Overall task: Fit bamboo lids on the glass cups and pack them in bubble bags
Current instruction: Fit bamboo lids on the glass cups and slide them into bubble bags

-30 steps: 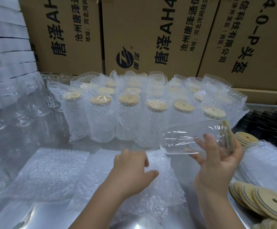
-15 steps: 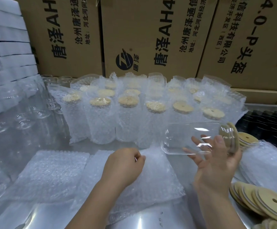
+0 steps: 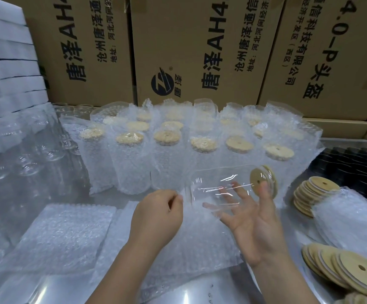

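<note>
A clear glass cup (image 3: 217,183) with a bamboo lid (image 3: 259,183) on its right end lies sideways in the air at centre right. It rests on the spread, straight fingers of my right hand (image 3: 257,229), with the thumb up against the lid end. My left hand (image 3: 158,216), fingers curled, pinches the top edge of a flat bubble bag (image 3: 178,249) lying on the table just left of the cup's base. Behind stand rows of lidded cups packed in bubble bags (image 3: 130,161).
Loose bamboo lids are stacked at the lower right (image 3: 353,268) and further back (image 3: 314,191). More bubble bags lie at left (image 3: 64,235) and right (image 3: 349,220). Bare glass cups (image 3: 24,161) crowd the left. Cardboard boxes (image 3: 200,51) wall off the back.
My right hand's fingers have gone from wrapped round the cup to spread beneath it, and the cup has shifted slightly left and lower. My left hand has moved up to the bag's top edge.
</note>
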